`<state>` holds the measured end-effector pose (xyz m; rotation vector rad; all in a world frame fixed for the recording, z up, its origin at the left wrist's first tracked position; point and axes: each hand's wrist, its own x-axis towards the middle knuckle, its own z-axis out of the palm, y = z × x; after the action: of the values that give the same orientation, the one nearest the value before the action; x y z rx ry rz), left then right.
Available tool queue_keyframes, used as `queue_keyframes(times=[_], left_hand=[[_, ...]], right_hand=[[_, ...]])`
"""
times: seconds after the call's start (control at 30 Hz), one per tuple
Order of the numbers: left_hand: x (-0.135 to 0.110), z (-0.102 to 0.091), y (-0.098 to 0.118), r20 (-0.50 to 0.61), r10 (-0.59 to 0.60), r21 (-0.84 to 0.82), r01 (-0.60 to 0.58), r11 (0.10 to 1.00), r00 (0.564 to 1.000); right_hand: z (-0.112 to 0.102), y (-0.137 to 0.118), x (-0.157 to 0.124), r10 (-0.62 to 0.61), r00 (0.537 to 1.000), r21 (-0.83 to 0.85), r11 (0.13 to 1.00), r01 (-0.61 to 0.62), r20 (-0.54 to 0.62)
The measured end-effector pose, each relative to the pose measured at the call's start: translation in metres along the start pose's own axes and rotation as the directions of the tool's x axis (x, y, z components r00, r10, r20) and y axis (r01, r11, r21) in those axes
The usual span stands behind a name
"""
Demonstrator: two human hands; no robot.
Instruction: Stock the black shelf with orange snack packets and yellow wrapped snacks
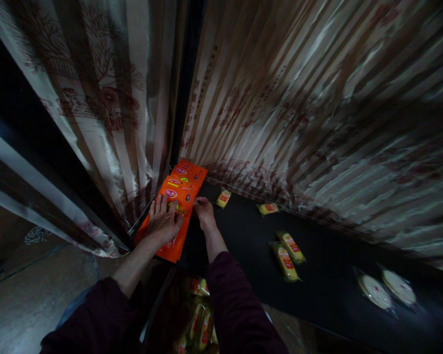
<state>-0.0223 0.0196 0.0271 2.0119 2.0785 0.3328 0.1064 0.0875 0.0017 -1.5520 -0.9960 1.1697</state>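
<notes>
Orange printed packaging bags (183, 196) lie flat and overlapping at the left end of a black table (239, 246). Across the upper bag rests my left hand (163, 221), its fingers stretched out and spread. At the bag's right edge is my right hand (205, 212), with thumb and fingers pinched together. Whether the bag's edge is between those fingertips is hard to make out. Nearest to my right hand on the table is a small yellow wrapped snack (223, 198).
Another yellow packet (268, 209) and a pair of wrapped snacks (286, 261) lie along the table. Two round white wrapped items (375, 291) are at the far right. Below the front edge, a container holds several yellow packets (204, 324). Pleated curtains (258, 108) hang behind and at left.
</notes>
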Motion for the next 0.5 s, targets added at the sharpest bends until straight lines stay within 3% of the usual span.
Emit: queue_keyframes(times=[0.17,0.37,0.5], left_hand=[[0.0,0.0,0.0,-0.014,0.009,-0.006,-0.009,1.0,1.0],[-0.001,0.0,0.001,-0.007,0.001,-0.008,-0.002,1.0,1.0],[0.0,0.001,0.001,-0.03,0.003,-0.001,-0.003,1.0,1.0]], right_hand=[[0.001,0.005,0.006,-0.154,0.988,-0.18,0.972,0.152,0.002],[0.003,0.01,0.015,-0.176,0.98,-0.258,0.955,0.148,-0.091],[0.004,0.013,0.019,-0.188,0.982,-0.222,0.957,0.187,0.018]])
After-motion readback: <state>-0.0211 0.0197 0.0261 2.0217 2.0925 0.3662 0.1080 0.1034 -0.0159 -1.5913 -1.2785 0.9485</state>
